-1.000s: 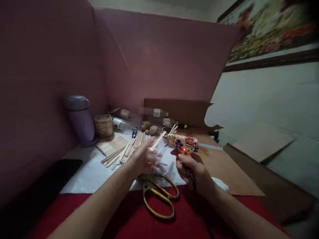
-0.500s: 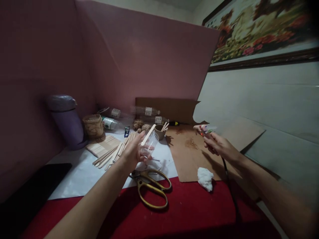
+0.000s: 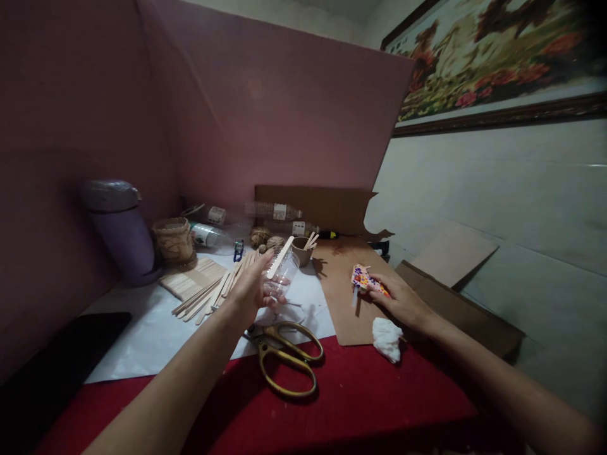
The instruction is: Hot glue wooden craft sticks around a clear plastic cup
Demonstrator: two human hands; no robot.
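Clear plastic cup (image 3: 285, 278) — gripped in my left hand (image 3: 256, 285), wooden stick (image 3: 281, 258) along its wall. Floral glue gun (image 3: 362, 278) — right of that grip, right hand (image 3: 403, 300) closed round it. I'd keep the stick undisturbed.

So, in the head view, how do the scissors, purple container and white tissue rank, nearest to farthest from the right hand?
1. White tissue: beside the right hand, toward the wearer.
2. Scissors: left of the tissue.
3. Purple container: far left, toward the back.
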